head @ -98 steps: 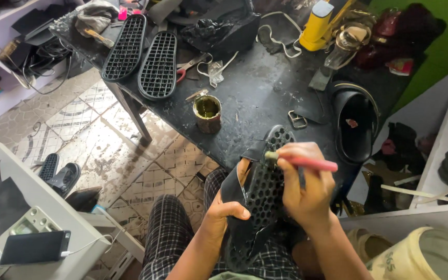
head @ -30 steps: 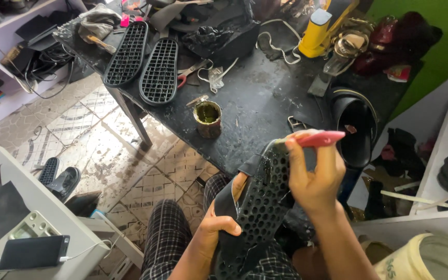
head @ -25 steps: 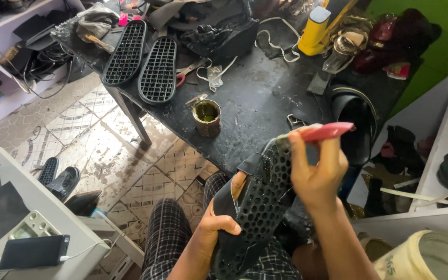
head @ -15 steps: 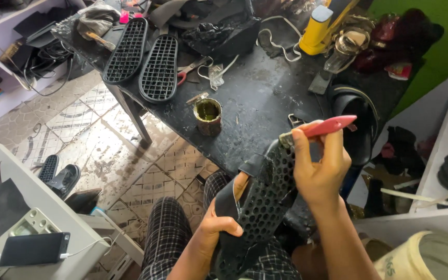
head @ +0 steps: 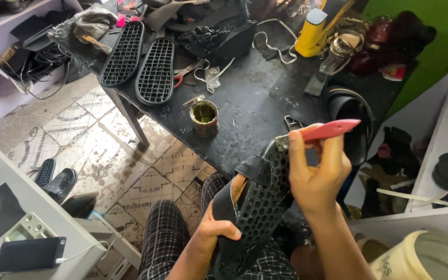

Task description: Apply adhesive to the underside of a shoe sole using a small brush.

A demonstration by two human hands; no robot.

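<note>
One black honeycomb-patterned sole (head: 263,202), strap attached, held tilted.

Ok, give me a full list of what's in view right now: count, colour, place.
sandal: one, black, honeycomb sole facing up, over the lap
brush: one, red handle, tip at the sandal's toe end
glue tin: one, open, yellowish inside, near the table's front edge
loose soles: two, black, gridded, side by side at the table's left end
scissors: one, red handles, beside the soles
bottle: one, yellow, far side of the table
table: one, black, stained
phone: one, dark, on the white stand at lower left
left hand: grips the sandal's side
right hand: holds the brush
</note>
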